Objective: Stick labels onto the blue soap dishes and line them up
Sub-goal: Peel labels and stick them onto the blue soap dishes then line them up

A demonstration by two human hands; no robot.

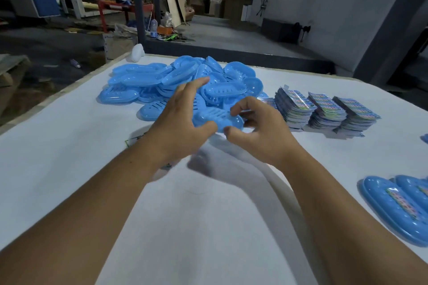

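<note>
views: one, head-worn, wide-angle | position: above near edge of white counter (pixel 69 157) | facing: forward and down across counter toward workshop floor beyond | range: close, both forearms fill lower frame, hands (pixel 222 127) near centre | distortion: edges bow outward | overlap: single view only

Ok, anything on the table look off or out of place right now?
Nothing looks damaged or spilled. The unlabelled soap dishes lie in a loose heap, the label stacks stand tidy beside it, and labelled dishes lie at the right edge. Both hands are at one dish.
</note>
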